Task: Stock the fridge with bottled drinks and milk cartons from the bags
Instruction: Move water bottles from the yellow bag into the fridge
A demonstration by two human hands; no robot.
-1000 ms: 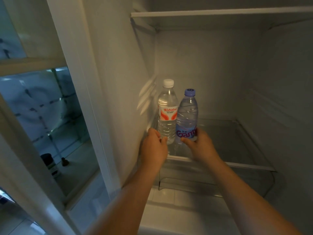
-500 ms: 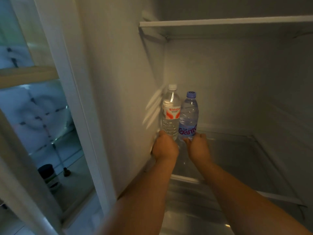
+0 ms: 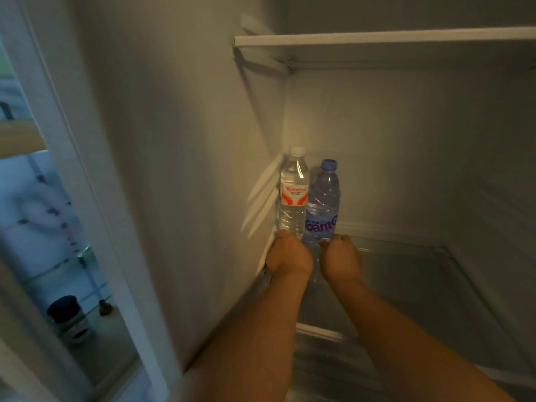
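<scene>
Left hand (image 3: 290, 253) curled round base of clear bottle (image 3: 293, 192), upright in back-left corner of glass shelf (image 3: 406, 280). Blue bottle (image 3: 323, 201) touching beside it, right hand (image 3: 340, 259) gripping its base. White shelf (image 3: 377, 40) above.

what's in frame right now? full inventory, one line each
white-cap bottle: 1, clear with red and white label, upright in the back left corner of the glass shelf
blue-cap bottle: 1, bluish clear with purple lettering, upright just right of the first, touching or nearly so
glass shelf: 1, clear, carries both bottles
upper shelf: 1, white front edge, above the bottles
dark jar: 1, black lid, on a door rack at lower left
left hand: 1, at the base of the white-cap bottle
right hand: 1, at the base of the blue-cap bottle
</scene>
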